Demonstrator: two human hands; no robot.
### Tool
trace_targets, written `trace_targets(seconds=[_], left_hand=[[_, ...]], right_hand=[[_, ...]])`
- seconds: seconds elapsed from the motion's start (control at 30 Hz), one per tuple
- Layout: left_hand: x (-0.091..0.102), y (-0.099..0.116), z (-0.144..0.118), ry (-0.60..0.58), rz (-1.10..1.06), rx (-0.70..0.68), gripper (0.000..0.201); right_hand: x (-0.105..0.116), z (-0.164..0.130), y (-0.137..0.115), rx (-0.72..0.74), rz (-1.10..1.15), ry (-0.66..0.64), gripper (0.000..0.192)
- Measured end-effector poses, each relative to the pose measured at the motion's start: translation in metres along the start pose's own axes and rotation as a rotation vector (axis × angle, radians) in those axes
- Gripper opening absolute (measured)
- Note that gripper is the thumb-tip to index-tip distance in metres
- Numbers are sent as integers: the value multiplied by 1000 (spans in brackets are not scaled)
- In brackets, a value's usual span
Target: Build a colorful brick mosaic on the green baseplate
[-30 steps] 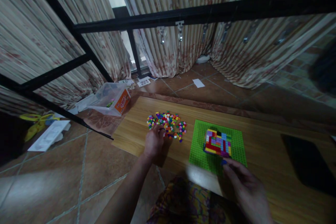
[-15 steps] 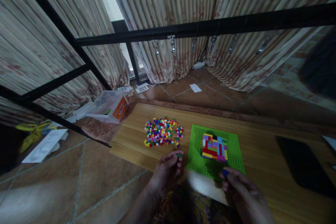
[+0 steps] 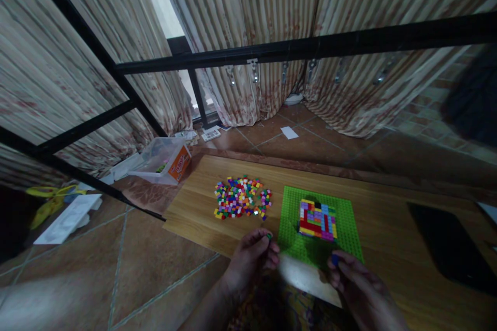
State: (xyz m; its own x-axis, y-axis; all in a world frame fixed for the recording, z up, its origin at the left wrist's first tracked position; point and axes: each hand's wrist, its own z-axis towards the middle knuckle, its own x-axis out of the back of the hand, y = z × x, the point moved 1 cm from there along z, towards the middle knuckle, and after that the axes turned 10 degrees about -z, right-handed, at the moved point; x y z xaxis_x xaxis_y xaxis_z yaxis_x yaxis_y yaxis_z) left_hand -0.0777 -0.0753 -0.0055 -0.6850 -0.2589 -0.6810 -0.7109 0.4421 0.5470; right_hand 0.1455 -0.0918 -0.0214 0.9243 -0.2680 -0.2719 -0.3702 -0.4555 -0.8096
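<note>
Between the thumb and fingers of my left hand (image 3: 254, 253) is a small green toy brick (image 3: 268, 237). My right hand (image 3: 359, 279) pinches a dark blue toy brick (image 3: 334, 259) near the front right corner of the green baseplate (image 3: 289, 232). On that plate stands a block built of many-coloured bricks (image 3: 317, 220), with red, yellow, purple and light blue on top. Left of the plate, beyond my left hand, lies a loose pile of small coloured bricks (image 3: 238, 196) on the wooden table (image 3: 202, 176).
A black flat device (image 3: 452, 245) lies on the table at the right. Past the table's left end, a clear plastic box with an orange label (image 3: 165, 160) sits on the floor. A black metal frame (image 3: 233, 57) runs across in front of striped curtains (image 3: 272, 0).
My left hand has shifted slightly right and down, with the green brick still held. The right hand keeps the blue brick, nearly in the same spot. The view has tilted a little.
</note>
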Motion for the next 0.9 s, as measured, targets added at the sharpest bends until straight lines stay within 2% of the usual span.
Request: trace_targets(seconds=[0.23,0.47,0.73,0.9], left_hand=[[1,15,2,6,54,-56,37],[9,25,13,48,83,-166,34],[11,35,39,187,241,-318,29],[13,37,56,218,312,-382,29]], right_hand=[[0,0,-1,2,-13,18,36],[3,3,5,-43,38,21,37],[-1,-2,-1,-39,20,7,35],[0,-2,-4,-59,-15,46,38]])
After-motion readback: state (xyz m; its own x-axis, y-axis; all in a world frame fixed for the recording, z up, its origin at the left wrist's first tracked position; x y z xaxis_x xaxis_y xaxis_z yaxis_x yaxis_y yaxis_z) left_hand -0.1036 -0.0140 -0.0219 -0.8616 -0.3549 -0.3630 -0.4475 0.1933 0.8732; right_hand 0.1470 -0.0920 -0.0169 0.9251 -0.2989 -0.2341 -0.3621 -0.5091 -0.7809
